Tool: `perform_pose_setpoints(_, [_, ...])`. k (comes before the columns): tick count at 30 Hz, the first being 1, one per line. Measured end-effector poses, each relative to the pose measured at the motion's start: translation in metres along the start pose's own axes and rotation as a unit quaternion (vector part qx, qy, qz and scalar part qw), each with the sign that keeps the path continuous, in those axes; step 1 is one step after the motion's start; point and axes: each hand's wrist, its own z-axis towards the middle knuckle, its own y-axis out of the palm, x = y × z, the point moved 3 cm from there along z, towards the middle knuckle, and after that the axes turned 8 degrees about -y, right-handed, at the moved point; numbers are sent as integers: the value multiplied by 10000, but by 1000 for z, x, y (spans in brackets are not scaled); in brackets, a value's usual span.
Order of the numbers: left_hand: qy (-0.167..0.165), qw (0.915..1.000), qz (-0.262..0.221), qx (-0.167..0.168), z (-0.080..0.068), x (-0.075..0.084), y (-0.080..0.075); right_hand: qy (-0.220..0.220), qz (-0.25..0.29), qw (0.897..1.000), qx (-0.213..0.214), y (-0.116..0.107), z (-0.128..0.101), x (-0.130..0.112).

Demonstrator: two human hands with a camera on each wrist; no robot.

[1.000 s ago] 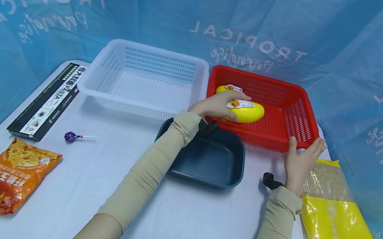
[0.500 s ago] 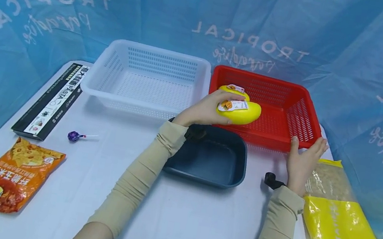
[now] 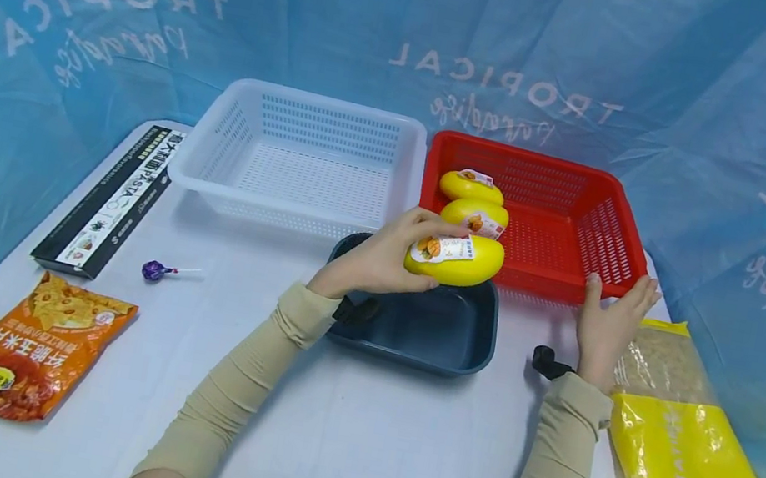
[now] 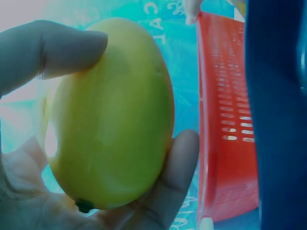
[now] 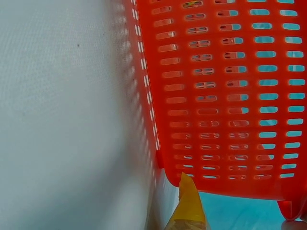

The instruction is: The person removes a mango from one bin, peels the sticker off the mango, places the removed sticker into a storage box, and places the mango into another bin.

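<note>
My left hand (image 3: pixel 380 254) grips a yellow mango (image 3: pixel 465 266) with a white label, above the back part of a dark blue tray (image 3: pixel 425 326). In the left wrist view, the thumb and fingers curl round the mango (image 4: pixel 115 115), whose dark stem end points down toward the palm. Two more labelled items lie at the left inside the red basket (image 3: pixel 543 284): a rear mango (image 3: pixel 471 189) and a front mango (image 3: pixel 471 213). My right hand (image 3: pixel 607 327) rests against the basket's front right corner, thumb apart from the fingers.
A white basket (image 3: pixel 296 212) stands left of the red one. On the left lie a black pasta box (image 3: pixel 108 197), a purple lollipop (image 3: pixel 153 271) and an orange chip bag (image 3: pixel 34 345). A yellow pasta bag (image 3: pixel 694 469) lies at the right edge. Blue curtains surround the table.
My left hand has lifted the mango out of the red basket and brought it toward me, over the tray. The right hand keeps its place at the basket corner.
</note>
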Motion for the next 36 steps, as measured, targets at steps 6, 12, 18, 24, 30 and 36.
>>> perform_pose_setpoints(6, [280,9994,-45,194,-21,0,5,-122,15,9999,96,-1,-2,0])
perform_pose_setpoints(12, [443,9983,-105,355,-39,-1,9,-307,-17,9994,137,-2,-3,-3])
perform_pose_setpoints(18, [622,9974,-117,347,-55,0,13,-540,-61,9982,246,-2,-2,-3])
perform_pose_setpoints(24, [577,9977,-124,322,-70,-4,13,-487,-230,9985,70,1,-4,-3])
perform_pose_setpoints(30, [533,9986,-25,55,-89,-8,22,-353,-277,9989,-106,4,-10,-3])
perform_pose_setpoints(36, [819,9959,100,-370,-105,-5,35,-472,-241,9986,65,3,-11,-2])
